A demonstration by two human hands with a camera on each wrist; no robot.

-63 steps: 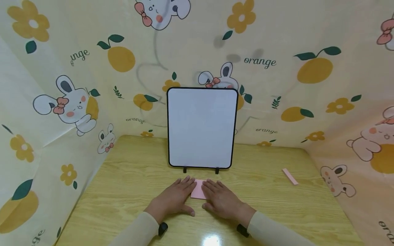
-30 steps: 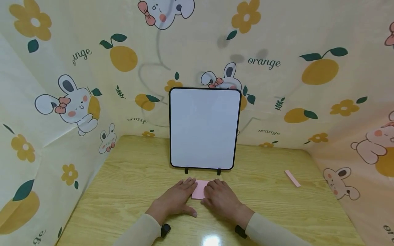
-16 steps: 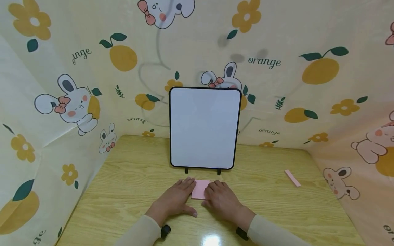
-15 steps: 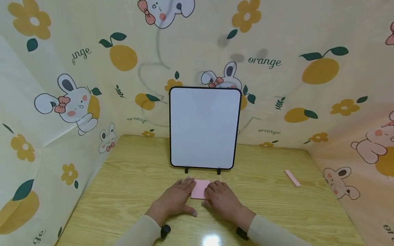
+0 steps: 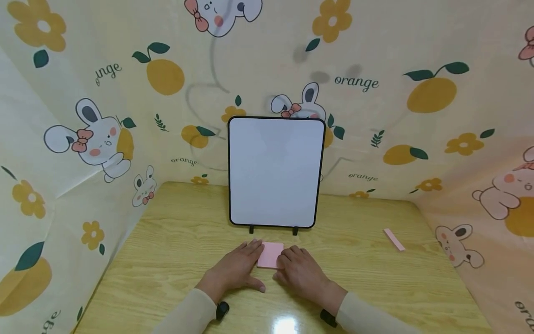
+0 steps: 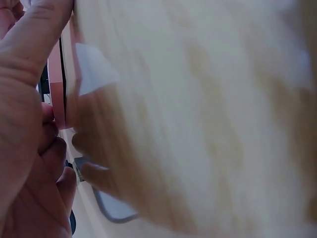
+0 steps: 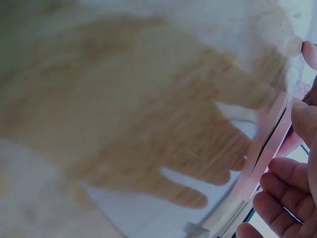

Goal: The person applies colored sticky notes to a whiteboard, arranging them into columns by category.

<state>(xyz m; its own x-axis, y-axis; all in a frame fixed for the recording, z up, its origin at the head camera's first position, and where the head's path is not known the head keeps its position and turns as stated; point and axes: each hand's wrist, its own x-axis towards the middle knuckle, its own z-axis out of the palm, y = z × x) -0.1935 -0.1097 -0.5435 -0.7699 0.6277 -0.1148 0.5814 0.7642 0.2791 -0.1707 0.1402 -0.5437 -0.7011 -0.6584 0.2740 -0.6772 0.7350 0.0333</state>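
A flat pink square pad (image 5: pixel 269 255), like a stack of sticky notes, lies on the table between both hands. My left hand (image 5: pixel 233 268) rests with fairly straight fingers along its left edge, thumb spread toward me. At the opposite edge, my right hand (image 5: pixel 303 273) has its fingers curled and holds the pad's right side, partly covering it. In the right wrist view the thumb (image 7: pixel 302 121) sits at the near end of the pad's pink side (image 7: pixel 271 148), with curled fingers beyond. The left wrist view shows the pad's thickness (image 6: pixel 58 99) beside the left hand.
Just behind the hands, a white board (image 5: pixel 275 171) with a black frame stands upright on two small black feet. A narrow pink strip (image 5: pixel 394 240) lies on the wooden table (image 5: pixel 179 222) at the right. Patterned cloth (image 5: pixel 258 60) encloses the back and sides.
My right hand's fingers have gone from straight on the pad to curled at its right edge, so more of the pad shows. The left hand has stayed nearly still.
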